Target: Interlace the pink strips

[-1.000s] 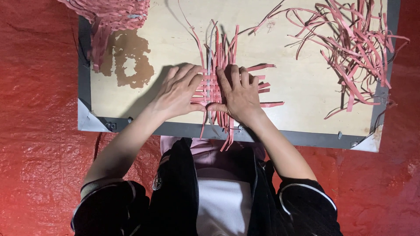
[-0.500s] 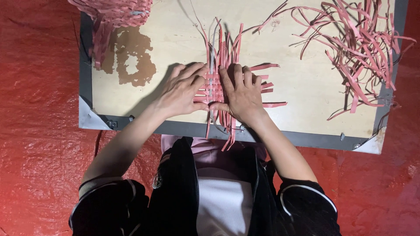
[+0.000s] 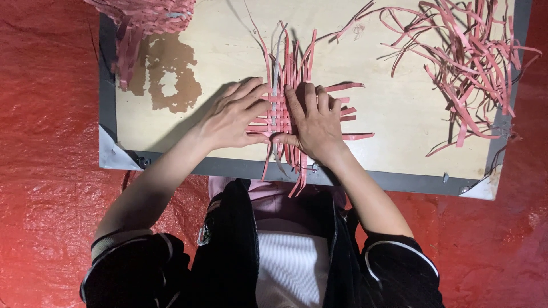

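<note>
both hands flat on a half-woven pink mat

i see the woven patch (image 3: 281, 114) near the front edge of the pale wooden board (image 3: 394, 125), roughly in the middle of its width. it is a small square of flat pink strips crossed over and under each other in a tight grid. long loose ends run away from it toward the far side of the board, shorter ends stick out to the right, and a few hang over the board's grey front rim (image 3: 240, 166) toward my lap. one pale, almost white strip runs lengthwise through the pink ones.

my left hand (image 3: 231, 117) lies palm down on the left side of the patch, fingers stretched and only slightly spread, the tips resting on the crossed strips. it presses rather than grips; i cannot see anything closed inside it. my right hand (image 3: 317, 122) lies palm down on the right side, fingers extended forward over the weave, the thumb tucked inward toward the left hand at the near edge of the patch. whether that thumb pinches a strip i cannot tell. the two hands nearly touch over the middle.

a tangled heap of loose pink strips (image 3: 462, 63) sits at the far right of the board, well apart. a finished-looking woven pink piece (image 3: 145, 14) shows at the top left, beside a brown stain (image 3: 165, 77). a red tarp (image 3: 45, 142) surrounds the board.
</note>
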